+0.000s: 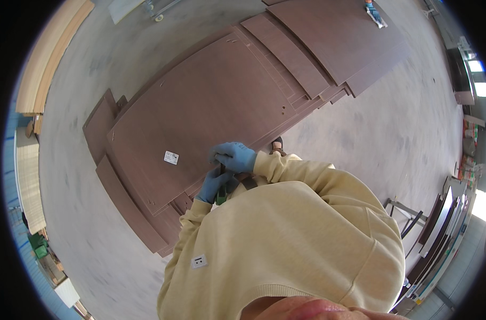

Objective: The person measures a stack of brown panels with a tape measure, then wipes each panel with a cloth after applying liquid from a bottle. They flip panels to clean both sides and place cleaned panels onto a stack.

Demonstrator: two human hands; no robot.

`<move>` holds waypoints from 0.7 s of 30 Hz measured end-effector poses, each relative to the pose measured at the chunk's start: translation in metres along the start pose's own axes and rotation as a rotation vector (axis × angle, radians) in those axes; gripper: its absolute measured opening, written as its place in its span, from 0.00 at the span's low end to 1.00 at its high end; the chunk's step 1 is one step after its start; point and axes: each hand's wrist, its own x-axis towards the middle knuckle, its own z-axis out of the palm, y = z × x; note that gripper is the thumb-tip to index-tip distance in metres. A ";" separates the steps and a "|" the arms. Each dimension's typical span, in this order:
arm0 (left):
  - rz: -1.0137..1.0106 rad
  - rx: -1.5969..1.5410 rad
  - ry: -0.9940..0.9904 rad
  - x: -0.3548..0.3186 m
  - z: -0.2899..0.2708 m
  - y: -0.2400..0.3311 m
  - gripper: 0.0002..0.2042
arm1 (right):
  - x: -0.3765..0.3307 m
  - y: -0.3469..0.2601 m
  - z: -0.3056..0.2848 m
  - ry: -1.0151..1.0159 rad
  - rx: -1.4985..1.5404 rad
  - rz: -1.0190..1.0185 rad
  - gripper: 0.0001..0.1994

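Both my hands wear blue gloves and are close together in front of my body, above the near edge of a large brown panel (200, 96). My left hand (209, 188) is closed around a dark-and-green tool (221, 196); most of it is hidden, so its kind is unclear. Just above it, my right hand (236, 157) has its fingers curled in by the dark upper end of that tool. What those fingers grip does not show. A white label (171, 157) is stuck on the panel left of my hands. Small holes mark the panel near its corners.
More brown boards (328, 37) lie stacked beyond and beside the panel, with a blue-and-white item (376, 16) on the far one. Light wooden boards (51, 53) are at the far left. On the right, a rack (429, 234) holds several upright panels.
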 end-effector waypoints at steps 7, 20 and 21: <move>0.021 -0.077 -0.113 0.010 0.011 0.018 0.13 | -0.003 0.013 -0.012 0.178 -0.061 0.072 0.11; -0.252 -0.132 -0.404 0.027 0.119 0.076 0.20 | -0.093 0.000 -0.115 0.455 0.375 0.131 0.13; -0.275 -0.081 -0.423 0.030 0.129 0.077 0.21 | -0.104 0.004 -0.122 0.478 0.300 0.128 0.13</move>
